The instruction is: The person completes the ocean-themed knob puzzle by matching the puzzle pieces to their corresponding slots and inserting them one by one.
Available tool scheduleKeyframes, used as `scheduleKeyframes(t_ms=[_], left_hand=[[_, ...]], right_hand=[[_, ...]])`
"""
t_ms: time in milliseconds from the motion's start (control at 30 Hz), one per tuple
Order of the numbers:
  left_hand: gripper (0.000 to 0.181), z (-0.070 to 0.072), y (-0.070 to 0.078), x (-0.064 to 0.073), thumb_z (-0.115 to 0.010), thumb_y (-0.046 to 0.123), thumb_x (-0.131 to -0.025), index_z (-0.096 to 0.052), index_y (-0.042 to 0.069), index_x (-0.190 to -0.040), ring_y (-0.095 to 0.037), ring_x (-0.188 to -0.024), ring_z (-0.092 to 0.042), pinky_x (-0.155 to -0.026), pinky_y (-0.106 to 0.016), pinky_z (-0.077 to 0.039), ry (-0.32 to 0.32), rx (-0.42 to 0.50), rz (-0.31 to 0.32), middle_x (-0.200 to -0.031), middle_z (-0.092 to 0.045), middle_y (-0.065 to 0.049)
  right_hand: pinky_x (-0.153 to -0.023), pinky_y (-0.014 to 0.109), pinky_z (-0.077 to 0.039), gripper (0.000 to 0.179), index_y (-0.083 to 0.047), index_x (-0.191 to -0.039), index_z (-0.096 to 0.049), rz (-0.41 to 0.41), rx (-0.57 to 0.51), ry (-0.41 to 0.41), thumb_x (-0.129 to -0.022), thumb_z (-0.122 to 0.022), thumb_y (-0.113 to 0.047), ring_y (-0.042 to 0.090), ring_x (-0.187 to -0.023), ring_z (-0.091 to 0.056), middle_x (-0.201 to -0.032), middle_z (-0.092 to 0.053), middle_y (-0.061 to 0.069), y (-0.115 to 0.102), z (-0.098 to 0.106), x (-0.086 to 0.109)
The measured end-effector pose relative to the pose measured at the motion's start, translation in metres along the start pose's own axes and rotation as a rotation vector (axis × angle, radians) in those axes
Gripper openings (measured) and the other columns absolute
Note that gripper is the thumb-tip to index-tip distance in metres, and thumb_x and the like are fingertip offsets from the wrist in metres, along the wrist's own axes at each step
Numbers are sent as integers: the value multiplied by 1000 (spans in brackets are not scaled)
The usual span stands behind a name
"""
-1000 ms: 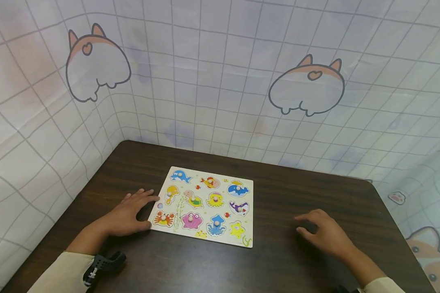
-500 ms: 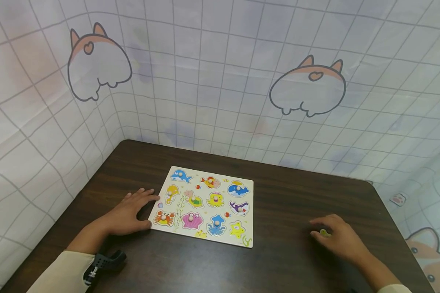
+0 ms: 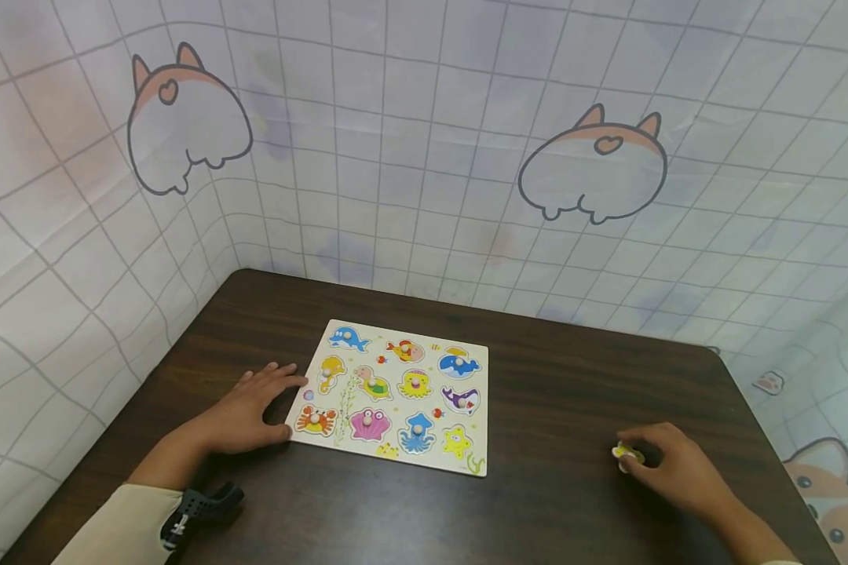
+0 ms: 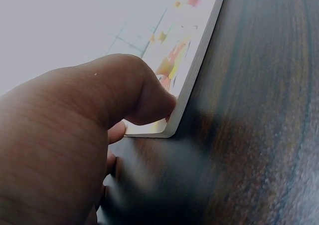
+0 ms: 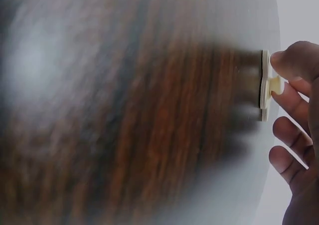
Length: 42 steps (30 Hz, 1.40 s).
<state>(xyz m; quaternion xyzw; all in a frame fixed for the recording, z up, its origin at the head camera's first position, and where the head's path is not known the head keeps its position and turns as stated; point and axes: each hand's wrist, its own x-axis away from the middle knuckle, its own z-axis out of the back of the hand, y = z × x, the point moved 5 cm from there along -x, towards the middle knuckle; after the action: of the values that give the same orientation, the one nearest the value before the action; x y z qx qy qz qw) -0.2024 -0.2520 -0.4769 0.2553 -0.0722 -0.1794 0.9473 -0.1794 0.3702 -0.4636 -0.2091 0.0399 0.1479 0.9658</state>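
Observation:
Flat on the table lies a small yellow knobbed puzzle piece [image 3: 623, 455] with a pale rim, in the head view at right. My right hand [image 3: 681, 467] is around it. In the right wrist view, the index fingertip touches or nearly touches the knob [image 5: 275, 85], and the thumb tip lies by the piece's far end; the other fingers are spread. A wooden peg puzzle board [image 3: 396, 404] with sea animals sits left of centre. My left hand [image 3: 243, 412] rests at its left edge, thumb at the near corner. The yellow star spot [image 3: 458, 443] shows no knob.
The dark wood table [image 3: 537, 510] carries the board and the yellow piece. A white grid-patterned curtain [image 3: 410, 157] stands along its back and sides. A black strap [image 3: 201, 506] is worn at the left wrist.
My right hand has moved right and toward me, uncovering the yellow piece that was hidden under it a second ago. The left hand and the board stay where they were.

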Motion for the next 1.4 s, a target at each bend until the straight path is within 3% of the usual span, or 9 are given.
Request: scheduleKeyframes(t_ms=[167, 433, 667, 967, 1400], left_hand=[[76, 0, 0, 0, -79, 33, -82, -50, 16, -150, -49, -150, -20, -117, -70, -9, 1, 2, -2, -161, -35, -21], [76, 0, -2, 0, -79, 33, -82, -50, 16, -150, -49, -150, -20, -117, -70, -9, 6, 4, -6, -161, -35, -21], [76, 1, 1, 0, -79, 34, -82, -50, 16, -150, -50, -149, -21, -116, -71, -10, 8, 1, -23, -160, -36, -21], [76, 1, 1, 1, -79, 34, -82, -50, 16, -150, -50, -149, -21, -116, -71, -11, 10, -1, -21, -160, -36, -21], [75, -2, -4, 0, -79, 32, -83, -50, 16, -151, -48, -151, -19, -118, -70, -8, 4, 3, -7, -162, -34, -20]], right_hand=[[-86, 61, -52, 32, -13, -112, -76, 16, 19, 16, -82, -87, -15, 34, -106, -62, -112, -69, 5, 2, 2, 1], [-81, 49, -55, 31, -19, -108, -77, 53, 77, 61, -79, -89, -16, 22, -100, -62, -108, -70, -6, 0, 4, 4], [-78, 48, -54, 23, -24, -97, -77, 34, 73, 63, -80, -89, -15, 21, -95, -62, -101, -68, -10, 1, 4, 4], [-70, 35, -55, 36, -34, -88, -74, 201, 58, 162, -74, -91, -6, 4, -88, -56, -92, -62, -21, -16, 2, -5], [-69, 29, -55, 35, -31, -89, -75, 337, 19, 180, -72, -93, -6, 3, -88, -56, -91, -65, -23, -49, -9, -23]])
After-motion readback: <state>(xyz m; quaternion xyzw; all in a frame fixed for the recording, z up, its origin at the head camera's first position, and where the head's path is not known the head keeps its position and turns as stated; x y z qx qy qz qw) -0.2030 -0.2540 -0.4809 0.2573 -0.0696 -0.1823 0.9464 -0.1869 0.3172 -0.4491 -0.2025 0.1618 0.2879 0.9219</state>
